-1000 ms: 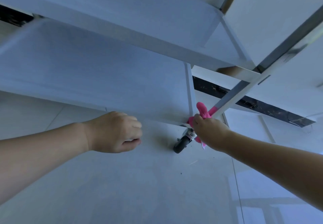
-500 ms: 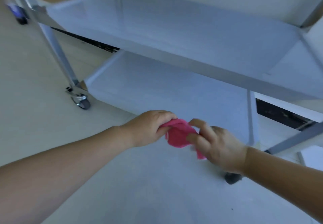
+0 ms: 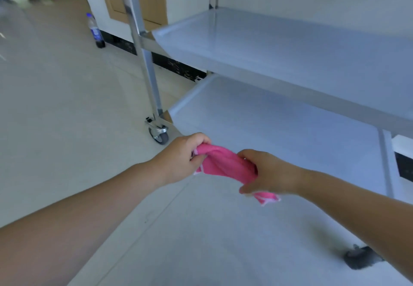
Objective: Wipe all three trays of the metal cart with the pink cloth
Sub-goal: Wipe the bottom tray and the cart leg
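Note:
The pink cloth point(image 3: 225, 163) is bunched and stretched between both hands, in front of the cart's near edge. My left hand point(image 3: 181, 158) grips its left end and my right hand point(image 3: 268, 174) grips its right end, a corner hanging below that hand. Behind them lies the metal cart's bottom tray point(image 3: 290, 134), and above it the middle tray point(image 3: 290, 49). Both trays look bare. The top tray is out of view.
The cart's upright post point(image 3: 145, 58) runs down to a caster wheel point(image 3: 159, 134) left of the hands. Another caster point(image 3: 357, 256) shows at lower right. A plastic bottle point(image 3: 95, 31) stands on the floor by the wall and a wooden door.
The view swung up and left from the cart's right corner. The cloth, held by my right hand alone a second ago, is now gripped by both hands and pulled wider apart.

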A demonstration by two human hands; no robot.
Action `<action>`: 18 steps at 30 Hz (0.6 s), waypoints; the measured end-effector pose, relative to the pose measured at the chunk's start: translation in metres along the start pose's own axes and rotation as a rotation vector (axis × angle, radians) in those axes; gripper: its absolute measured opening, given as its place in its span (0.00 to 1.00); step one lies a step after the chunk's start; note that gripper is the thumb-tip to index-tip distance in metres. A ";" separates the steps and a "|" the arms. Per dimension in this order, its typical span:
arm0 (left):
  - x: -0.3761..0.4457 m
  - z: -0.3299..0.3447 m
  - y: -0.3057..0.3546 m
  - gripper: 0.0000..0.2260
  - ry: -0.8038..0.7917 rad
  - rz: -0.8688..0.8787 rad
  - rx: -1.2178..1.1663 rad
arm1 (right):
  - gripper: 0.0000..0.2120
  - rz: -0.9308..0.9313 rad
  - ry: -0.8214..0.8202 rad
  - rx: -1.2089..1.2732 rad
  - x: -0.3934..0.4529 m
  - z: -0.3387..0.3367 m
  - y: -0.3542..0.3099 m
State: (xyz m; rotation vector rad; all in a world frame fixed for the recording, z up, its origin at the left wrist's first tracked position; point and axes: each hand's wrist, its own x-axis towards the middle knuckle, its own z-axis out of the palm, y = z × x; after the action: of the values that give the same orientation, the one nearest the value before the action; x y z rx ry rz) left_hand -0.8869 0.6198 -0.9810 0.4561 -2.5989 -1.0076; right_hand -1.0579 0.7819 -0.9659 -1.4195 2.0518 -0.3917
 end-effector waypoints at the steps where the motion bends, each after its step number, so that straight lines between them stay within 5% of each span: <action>1: -0.002 -0.010 -0.006 0.07 0.033 -0.024 0.007 | 0.20 0.012 -0.015 0.054 0.007 -0.001 -0.008; 4: -0.003 -0.042 -0.028 0.05 0.188 -0.071 0.058 | 0.10 0.058 0.025 0.110 0.034 0.000 -0.032; 10: 0.011 -0.098 -0.074 0.01 0.445 -0.205 0.200 | 0.08 0.143 0.443 -0.025 0.120 0.003 -0.083; 18: 0.062 -0.143 -0.119 0.03 0.675 -0.271 -0.091 | 0.03 0.144 0.826 0.288 0.198 -0.013 -0.127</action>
State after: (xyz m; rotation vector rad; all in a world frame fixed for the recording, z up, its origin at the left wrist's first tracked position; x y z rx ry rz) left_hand -0.8644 0.4270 -0.9515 0.9542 -1.9137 -0.8509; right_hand -1.0200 0.5501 -0.9471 -1.0011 2.5502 -1.3230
